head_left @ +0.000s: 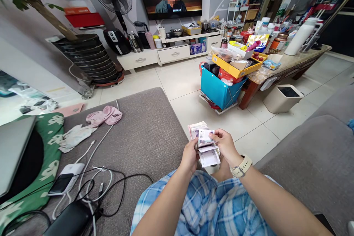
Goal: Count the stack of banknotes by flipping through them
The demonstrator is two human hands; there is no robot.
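A stack of banknotes (197, 127) is gripped by my left hand (190, 156), its thumb pressed on the near side of the notes. My right hand (225, 143), with a pale watch (242, 167) on the wrist, pinches a top banknote (204, 138) at its right edge. More pale purple notes (209, 158) fan out below, overlapping one another. Both hands are held close together above my knees, over blue plaid cloth (201, 202). The lower fingers of my left hand are partly hidden behind the notes.
To my left, a grey sofa seat (149, 118) holds tangled cables, a power bank (66, 179), a laptop (16, 151) and a pink cloth (103, 115). Ahead stand a blue bin (218, 86), a loaded table (293, 61) and a beige trash can (283, 99).
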